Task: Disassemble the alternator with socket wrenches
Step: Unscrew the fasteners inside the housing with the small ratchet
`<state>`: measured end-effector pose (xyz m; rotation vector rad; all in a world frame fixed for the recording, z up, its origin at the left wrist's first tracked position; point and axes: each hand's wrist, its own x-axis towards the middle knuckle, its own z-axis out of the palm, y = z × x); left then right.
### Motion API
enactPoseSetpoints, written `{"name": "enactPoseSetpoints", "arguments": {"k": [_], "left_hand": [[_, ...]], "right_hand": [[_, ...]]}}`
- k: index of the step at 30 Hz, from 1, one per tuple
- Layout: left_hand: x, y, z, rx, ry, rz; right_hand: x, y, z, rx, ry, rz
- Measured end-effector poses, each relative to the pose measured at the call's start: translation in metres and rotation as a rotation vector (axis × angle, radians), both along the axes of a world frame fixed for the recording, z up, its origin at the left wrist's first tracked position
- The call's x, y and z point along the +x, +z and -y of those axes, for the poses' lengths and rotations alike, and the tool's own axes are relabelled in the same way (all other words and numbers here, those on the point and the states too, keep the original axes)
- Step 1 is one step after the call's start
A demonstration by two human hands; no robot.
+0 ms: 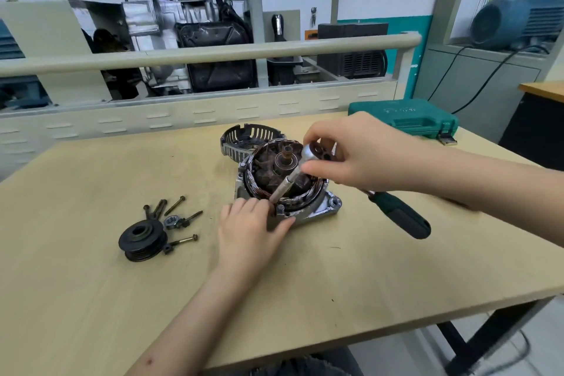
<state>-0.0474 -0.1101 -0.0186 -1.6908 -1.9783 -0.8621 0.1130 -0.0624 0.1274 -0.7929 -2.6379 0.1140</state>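
Note:
The opened alternator sits mid-table with its copper stator windings and rotor exposed. My right hand grips the chrome head of a ratchet wrench; its dark green handle points down to the right. A long extension bar slants from the ratchet head down to the housing's front left corner. My left hand holds that corner of the housing, fingers curled by the bar's lower end. The removed slotted rear cover lies just behind the alternator.
Left of the alternator lie a black pulley, a large nut and several long bolts. A closed green tool case sits at the back right of the wooden table. A rail and engine parts stand behind.

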Motion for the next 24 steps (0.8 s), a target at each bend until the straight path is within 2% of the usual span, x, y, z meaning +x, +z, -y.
{"name": "enactPoseSetpoints", "arguments": {"k": [5,16,24], "left_hand": [[0.007,0.006,-0.004,0.031,0.075,-0.103],[0.008,0.007,-0.002,0.144,0.044,-0.236],[0.002,0.001,-0.004,0.179,-0.012,-0.155]], "right_hand": [[0.006,0.002,-0.001,0.012,0.013,0.004],[0.016,0.005,-0.006,-0.004,-0.011,-0.038],[0.015,-0.001,-0.007,-0.035,0.054,-0.019]]}}
